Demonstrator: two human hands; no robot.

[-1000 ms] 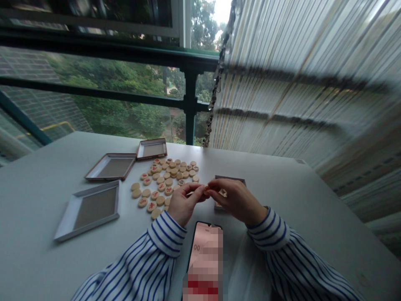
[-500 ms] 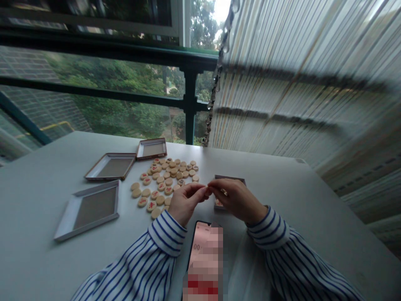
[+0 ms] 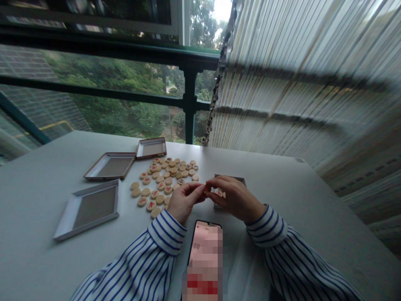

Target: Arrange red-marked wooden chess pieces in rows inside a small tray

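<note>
My left hand [image 3: 183,201] and my right hand [image 3: 233,197] meet above the white table [image 3: 37,192], fingertips pinched together on a small round wooden game piece that is mostly hidden between them. Beneath my right hand lies a small open box [image 3: 239,180] with a few pieces in it. To the left, several round wooden pieces [image 3: 164,179] with red or dark characters are scattered flat on the table.
Three shallow open trays lie at the left: a white one [image 3: 89,209], a brown-rimmed one [image 3: 109,165] and a smaller one [image 3: 152,148]. A phone [image 3: 203,251] lies near the front edge between my striped sleeves. A window railing and blinds stand behind the table.
Both hands stayed pinched together over the small box. They shifted slightly up and left; the piece seen between the fingertips earlier is now mostly hidden.
</note>
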